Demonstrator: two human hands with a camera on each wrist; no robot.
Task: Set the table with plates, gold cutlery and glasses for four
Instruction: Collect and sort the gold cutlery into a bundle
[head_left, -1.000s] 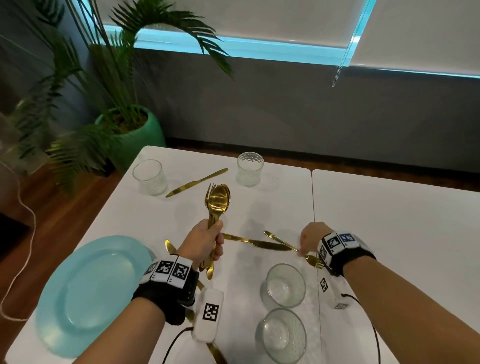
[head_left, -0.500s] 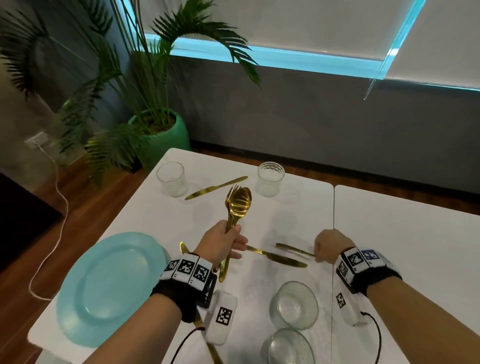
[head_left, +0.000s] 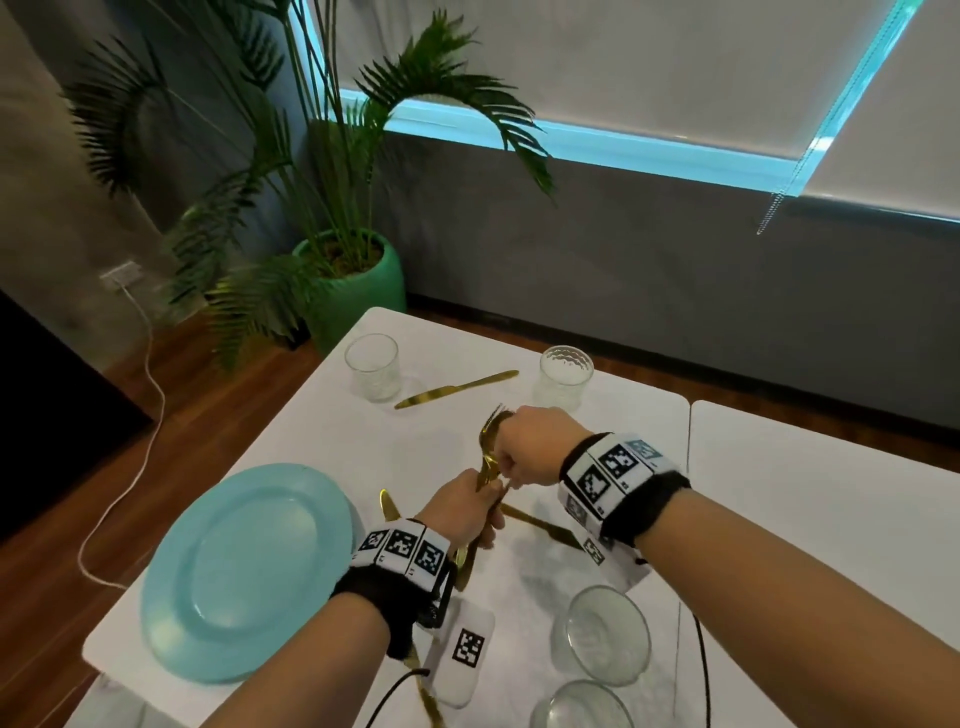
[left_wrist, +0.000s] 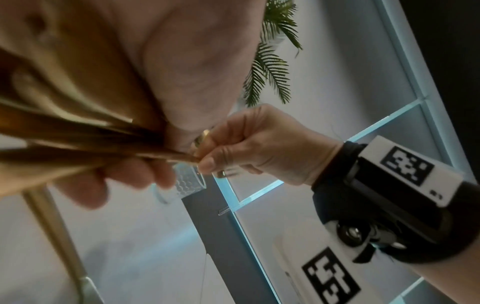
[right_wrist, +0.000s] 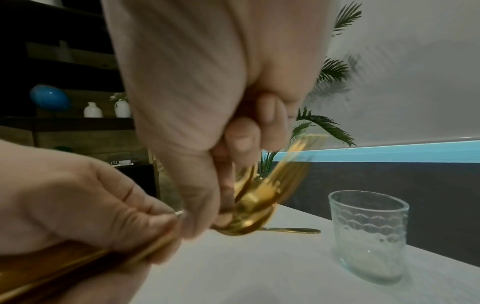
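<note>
My left hand (head_left: 465, 506) grips the handles of a bundle of gold cutlery (head_left: 487, 452) held above the white table (head_left: 322, 447). My right hand (head_left: 530, 447) closes its fingers on the upper part of that same bundle, near the fork and spoon heads (right_wrist: 259, 197). In the left wrist view the gold handles (left_wrist: 78, 131) run to my right hand's pinching fingertips (left_wrist: 207, 162). A turquoise plate (head_left: 244, 566) lies at the left. A gold knife (head_left: 457, 388) lies between two upright glasses (head_left: 372, 367) (head_left: 565, 378). Another gold knife (head_left: 540, 527) lies under my right wrist.
Two clear glass bowls (head_left: 607, 634) (head_left: 582, 706) sit near the front edge. More gold cutlery (head_left: 387, 504) shows beneath my left wrist. A second white table (head_left: 831, 519) adjoins on the right. A potted palm (head_left: 353, 275) stands off the far left corner.
My right hand left the cutlery lying on the table and rose leftward to the bundle in my left hand, which it now grasps. The head view panned up and right.
</note>
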